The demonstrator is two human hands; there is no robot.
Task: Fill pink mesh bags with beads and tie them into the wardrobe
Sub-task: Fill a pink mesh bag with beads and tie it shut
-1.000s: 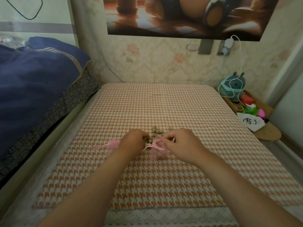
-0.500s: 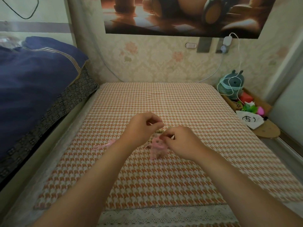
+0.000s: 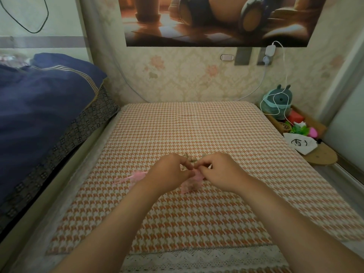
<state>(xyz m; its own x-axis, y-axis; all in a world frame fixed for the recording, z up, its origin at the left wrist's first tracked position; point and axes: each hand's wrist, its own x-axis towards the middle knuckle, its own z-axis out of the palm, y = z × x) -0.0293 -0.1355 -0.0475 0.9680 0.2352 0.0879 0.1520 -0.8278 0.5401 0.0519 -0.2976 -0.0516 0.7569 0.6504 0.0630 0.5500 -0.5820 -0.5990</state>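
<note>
On the houndstooth mat (image 3: 197, 125), a spare bag (image 3: 137, 175) waits at nine o'clock. My left hand (image 3: 167, 174) curls at the pink mesh bag (image 3: 192, 183)'s mouth; what it pinches, I cannot tell. My right hand (image 3: 222, 172) pinches the rim, seemingly to hold it open for the beads (image 3: 189, 159) at twelve o'clock.

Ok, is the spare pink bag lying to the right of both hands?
No, the spare pink bag lies on the checked mat just left of the left hand.
</note>
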